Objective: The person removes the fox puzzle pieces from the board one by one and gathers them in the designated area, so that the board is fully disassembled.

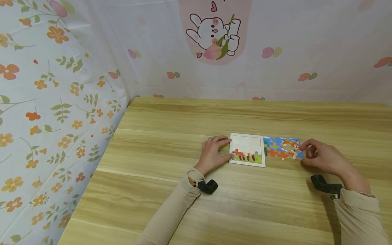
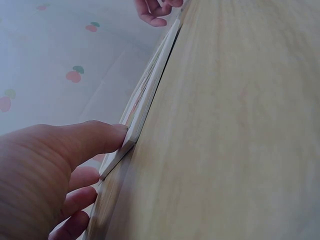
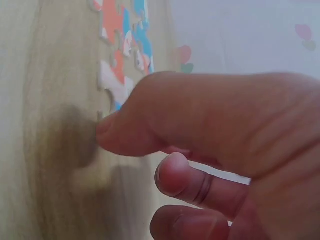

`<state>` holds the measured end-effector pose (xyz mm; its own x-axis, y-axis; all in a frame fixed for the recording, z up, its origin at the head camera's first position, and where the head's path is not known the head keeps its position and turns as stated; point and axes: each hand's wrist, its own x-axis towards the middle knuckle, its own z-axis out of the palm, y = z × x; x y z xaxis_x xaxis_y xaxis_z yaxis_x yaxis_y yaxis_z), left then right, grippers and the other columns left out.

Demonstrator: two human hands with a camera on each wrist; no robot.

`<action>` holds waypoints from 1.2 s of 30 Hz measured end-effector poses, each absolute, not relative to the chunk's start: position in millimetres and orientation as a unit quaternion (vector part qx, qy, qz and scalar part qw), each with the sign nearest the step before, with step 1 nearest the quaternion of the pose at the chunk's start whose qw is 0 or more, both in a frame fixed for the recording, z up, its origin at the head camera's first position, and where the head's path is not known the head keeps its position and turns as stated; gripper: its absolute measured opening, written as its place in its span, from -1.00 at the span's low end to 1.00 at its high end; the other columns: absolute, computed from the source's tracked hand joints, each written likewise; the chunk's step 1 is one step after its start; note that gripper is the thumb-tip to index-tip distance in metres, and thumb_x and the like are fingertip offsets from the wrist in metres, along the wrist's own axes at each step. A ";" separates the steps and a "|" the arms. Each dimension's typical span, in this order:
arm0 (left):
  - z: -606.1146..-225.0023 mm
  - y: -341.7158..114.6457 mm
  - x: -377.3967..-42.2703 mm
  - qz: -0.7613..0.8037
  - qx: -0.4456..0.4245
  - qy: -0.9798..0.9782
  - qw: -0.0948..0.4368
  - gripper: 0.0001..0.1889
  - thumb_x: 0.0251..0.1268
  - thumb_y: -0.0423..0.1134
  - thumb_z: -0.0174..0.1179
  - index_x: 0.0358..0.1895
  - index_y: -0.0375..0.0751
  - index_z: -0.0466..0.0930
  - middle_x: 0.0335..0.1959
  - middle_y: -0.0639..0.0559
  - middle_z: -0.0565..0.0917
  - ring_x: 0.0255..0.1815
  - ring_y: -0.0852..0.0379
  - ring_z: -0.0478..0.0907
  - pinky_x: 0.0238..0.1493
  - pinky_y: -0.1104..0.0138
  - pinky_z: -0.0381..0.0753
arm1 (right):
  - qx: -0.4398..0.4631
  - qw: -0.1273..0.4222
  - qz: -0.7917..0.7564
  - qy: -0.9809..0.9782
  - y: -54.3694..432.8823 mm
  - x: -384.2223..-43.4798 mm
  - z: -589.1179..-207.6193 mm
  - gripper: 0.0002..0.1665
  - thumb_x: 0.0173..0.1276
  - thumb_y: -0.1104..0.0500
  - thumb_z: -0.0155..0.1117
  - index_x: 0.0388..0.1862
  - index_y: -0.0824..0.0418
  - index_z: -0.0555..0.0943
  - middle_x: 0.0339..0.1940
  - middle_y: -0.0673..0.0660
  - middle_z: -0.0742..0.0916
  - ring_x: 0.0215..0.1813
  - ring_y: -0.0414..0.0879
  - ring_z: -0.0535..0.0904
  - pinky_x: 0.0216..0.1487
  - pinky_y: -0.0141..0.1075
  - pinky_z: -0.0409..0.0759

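Note:
A square white puzzle tray lies flat on the table, its lower part filled with pieces showing striped orange legs and grass. My left hand is at the tray's left side; its thumb rests on the rim near a corner, with the other fingers beside the edge. To the tray's right lie several loose jigsaw pieces with an orange fox-like face and blue sky. At their right end my right hand pinches a puzzle piece between thumb and index finger; the hand partly hides that piece.
The wooden table extends around the tray. White patterned cloth hangs behind its far edge, and floral cloth hangs along the left. Black wrist devices are strapped on both forearms.

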<state>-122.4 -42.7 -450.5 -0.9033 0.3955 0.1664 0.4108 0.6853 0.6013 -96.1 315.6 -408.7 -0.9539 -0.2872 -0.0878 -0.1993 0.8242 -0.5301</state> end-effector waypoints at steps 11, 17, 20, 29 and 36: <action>-449.9 -42.4 -122.7 -0.333 -0.221 -0.917 0.015 -0.47 0.05 -0.03 0.34 0.15 -0.07 0.56 0.18 0.08 0.47 0.20 0.08 0.29 0.10 0.14 0.19 | -0.151 0.054 -0.250 0.955 303.0 -94.9 -397.5 -0.66 0.05 0.30 0.34 -0.19 0.28 0.46 -0.48 -0.01 0.45 -0.60 -0.31 0.28 -0.54 -0.36 0.24; -450.2 -42.5 -123.1 -0.331 -0.222 -0.917 0.016 -0.47 0.05 -0.03 0.34 0.15 -0.06 0.55 0.18 0.09 0.47 0.20 0.09 0.29 0.11 0.14 0.18 | -0.178 0.030 -0.259 0.949 286.8 -95.9 -395.1 -0.74 0.08 0.29 0.31 -0.24 0.27 0.49 -0.51 -0.03 0.44 -0.62 -0.31 0.26 -0.57 -0.37 0.23; -450.8 -42.6 -122.7 -0.331 -0.222 -0.917 0.020 -0.47 0.05 -0.03 0.34 0.15 -0.06 0.55 0.18 0.09 0.48 0.19 0.09 0.30 0.10 0.15 0.19 | -0.195 0.026 -0.261 0.945 275.3 -97.8 -393.2 -0.76 0.07 0.32 0.31 -0.26 0.27 0.49 -0.52 -0.05 0.44 -0.61 -0.32 0.25 -0.58 -0.38 0.24; -450.3 -41.4 -121.4 -0.329 -0.224 -0.917 0.019 -0.47 0.05 -0.03 0.34 0.15 -0.06 0.55 0.18 0.08 0.47 0.19 0.09 0.29 0.09 0.16 0.19 | -0.218 0.032 -0.271 0.937 251.9 -102.4 -386.8 -0.75 0.06 0.31 0.32 -0.26 0.26 0.50 -0.52 -0.08 0.46 -0.59 -0.32 0.29 -0.55 -0.38 0.28; -449.9 -42.5 -121.6 -0.329 -0.223 -0.917 0.018 -0.47 0.05 -0.02 0.34 0.15 -0.07 0.55 0.19 0.08 0.47 0.20 0.08 0.29 0.09 0.15 0.19 | -0.234 0.032 -0.271 0.933 235.0 -106.0 -384.6 -0.77 0.06 0.33 0.31 -0.29 0.25 0.50 -0.53 -0.07 0.47 -0.58 -0.27 0.32 -0.52 -0.36 0.32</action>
